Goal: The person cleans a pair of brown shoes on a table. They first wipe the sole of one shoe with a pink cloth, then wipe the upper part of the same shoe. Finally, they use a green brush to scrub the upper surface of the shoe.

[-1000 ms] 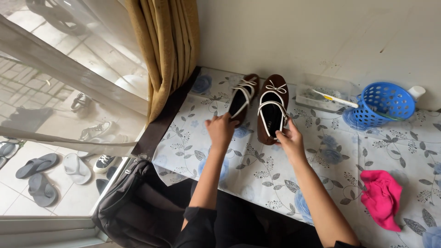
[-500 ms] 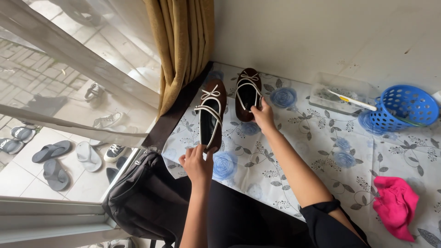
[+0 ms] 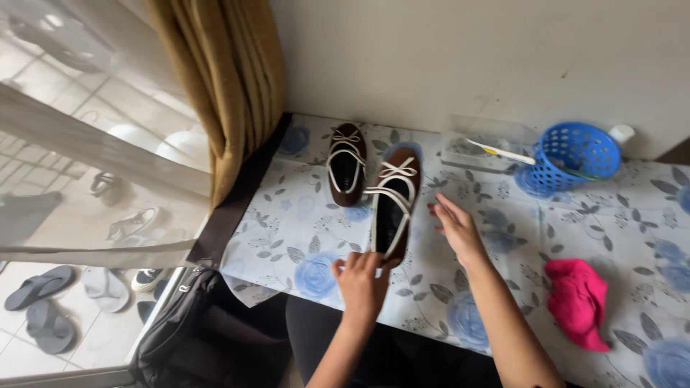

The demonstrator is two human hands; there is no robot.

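Note:
Two brown flat shoes with white laces lie on a floral table cover [image 3: 287, 223]. The nearer shoe [image 3: 394, 201] is gripped at its heel by my left hand [image 3: 361, 282], toe pointing away from me. The other shoe [image 3: 347, 162] rests further back to the left, untouched. My right hand [image 3: 454, 226] hovers just right of the held shoe, fingers spread and holding nothing.
A blue perforated basket [image 3: 575, 154] stands at the back right by the wall, with a toothbrush [image 3: 501, 151] beside it. A pink cloth [image 3: 578, 302] lies at the right. A tan curtain [image 3: 223, 86] hangs at the left. Below are a black bag [image 3: 176, 334] and sandals [image 3: 43, 302].
My left hand has brought its shoe to the right, beside the other one. My right hand has let go of the far shoe and now hovers open.

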